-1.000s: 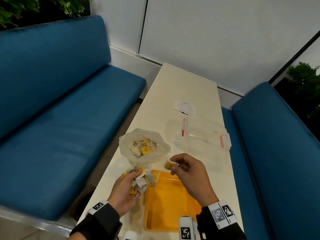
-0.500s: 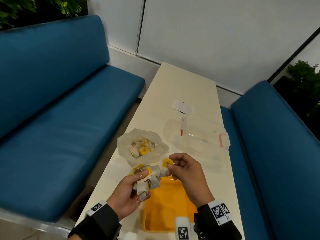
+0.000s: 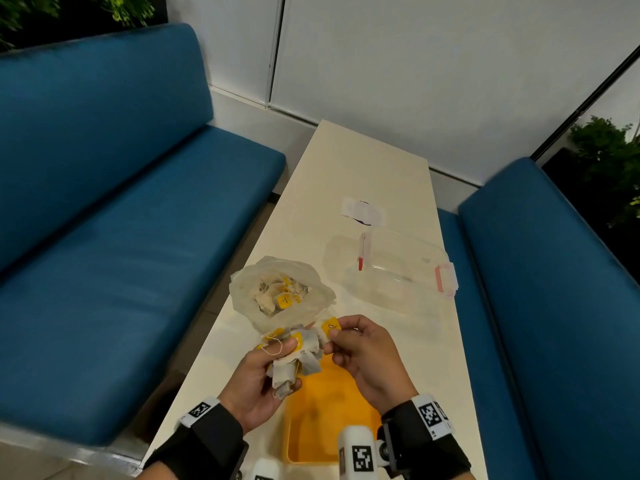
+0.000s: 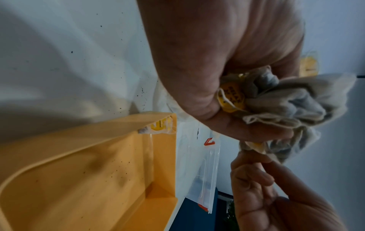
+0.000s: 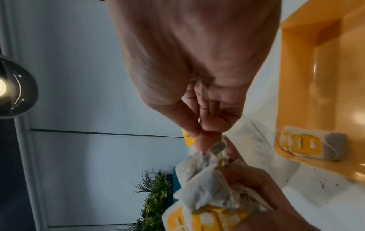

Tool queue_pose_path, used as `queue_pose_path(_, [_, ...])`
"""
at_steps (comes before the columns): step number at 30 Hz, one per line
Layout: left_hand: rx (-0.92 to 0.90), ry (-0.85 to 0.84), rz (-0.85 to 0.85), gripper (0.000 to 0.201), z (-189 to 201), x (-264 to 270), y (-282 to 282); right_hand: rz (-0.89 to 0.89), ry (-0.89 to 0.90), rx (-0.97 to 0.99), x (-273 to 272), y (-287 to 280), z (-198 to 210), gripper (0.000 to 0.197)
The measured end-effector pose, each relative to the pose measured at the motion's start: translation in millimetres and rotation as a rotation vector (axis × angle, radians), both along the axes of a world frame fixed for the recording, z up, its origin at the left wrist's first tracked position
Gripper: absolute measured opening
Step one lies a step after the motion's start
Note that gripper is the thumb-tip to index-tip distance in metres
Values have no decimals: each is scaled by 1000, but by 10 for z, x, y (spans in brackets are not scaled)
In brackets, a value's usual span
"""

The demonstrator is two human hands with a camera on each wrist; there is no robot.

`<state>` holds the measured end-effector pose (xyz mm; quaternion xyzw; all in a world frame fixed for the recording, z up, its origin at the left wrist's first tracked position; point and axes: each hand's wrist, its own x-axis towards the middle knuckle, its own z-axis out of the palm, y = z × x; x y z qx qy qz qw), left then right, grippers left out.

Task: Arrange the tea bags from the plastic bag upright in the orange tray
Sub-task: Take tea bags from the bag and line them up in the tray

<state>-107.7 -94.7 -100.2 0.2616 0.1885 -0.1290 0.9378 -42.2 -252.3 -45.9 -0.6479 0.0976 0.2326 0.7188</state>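
L hand [image 3: 254, 379] still clutching tea bag bunch [image 3: 294, 358], now raised closer to R hand [image 3: 367, 355], R fingertips pinching one bag off bunch, above orange tray [image 3: 311, 441] far edge

The head view is evenly and fairly brightly lit, with soft shadows under both hands on the tabletop [image 3: 349, 174] and wide-angle bending of the wall lines toward the edges. Both wrist views are dimmer and grainy. The right wrist view shows a glowing lamp [image 5: 11, 87] at its left edge and small glare spots on the tray [image 5: 324, 81]; the nearest skin is blurred.
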Motion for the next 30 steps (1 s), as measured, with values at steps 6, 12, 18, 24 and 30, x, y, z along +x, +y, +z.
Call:
queue_pose_path(6, [46, 19, 1, 40, -40, 15, -4, 36, -137, -220, 15, -29, 37, 6])
queue_pose_path(12, [22, 22, 17, 27, -39, 37, 12, 32, -380, -406, 38, -88, 176, 11])
queue_pose_path(18, [47, -5, 27, 33, -25, 75, -9, 120, -360, -292, -1, -98, 176, 12])
queue_pose_path(24, [42, -21, -5, 40, -55, 80, 23, 205, -314, -339, 51, -142, 102, 19])
queue_pose_path(30, [37, -62, -63, 69, -78, 83, 48, 266, -235, -354, 100, -178, 62, 15])
